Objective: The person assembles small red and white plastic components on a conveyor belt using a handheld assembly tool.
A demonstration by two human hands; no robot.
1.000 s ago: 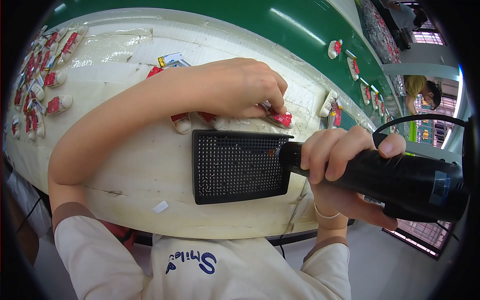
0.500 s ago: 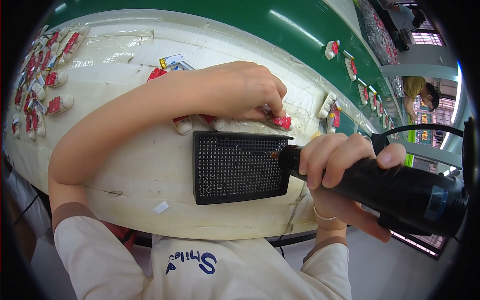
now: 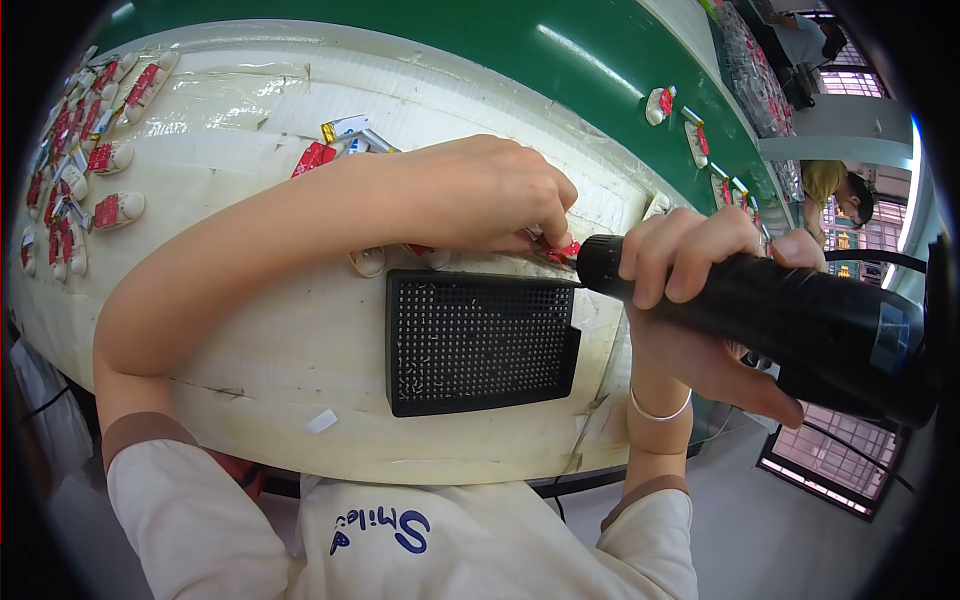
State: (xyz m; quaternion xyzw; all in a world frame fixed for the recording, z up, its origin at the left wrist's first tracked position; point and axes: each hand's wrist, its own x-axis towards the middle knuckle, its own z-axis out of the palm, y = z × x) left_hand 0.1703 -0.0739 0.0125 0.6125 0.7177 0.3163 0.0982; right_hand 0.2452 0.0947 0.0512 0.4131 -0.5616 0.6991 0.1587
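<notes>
Head view: left arm (image 3: 300,212) bends, fingers (image 3: 553,212) pinching red shoe (image 3: 566,253); right fingers (image 3: 690,262) wrap tool (image 3: 800,320).

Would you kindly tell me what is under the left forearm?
Two pale shoe toes peek out on the near side of the left forearm; a red shoe part shows beyond its far edge. Whatever else lies beneath is covered.

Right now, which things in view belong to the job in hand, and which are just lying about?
Job, apparently:
shoe, in left hand
power tool, in right hand
black tray
other shoes

Lying about, apparently:
small white scrap
</notes>
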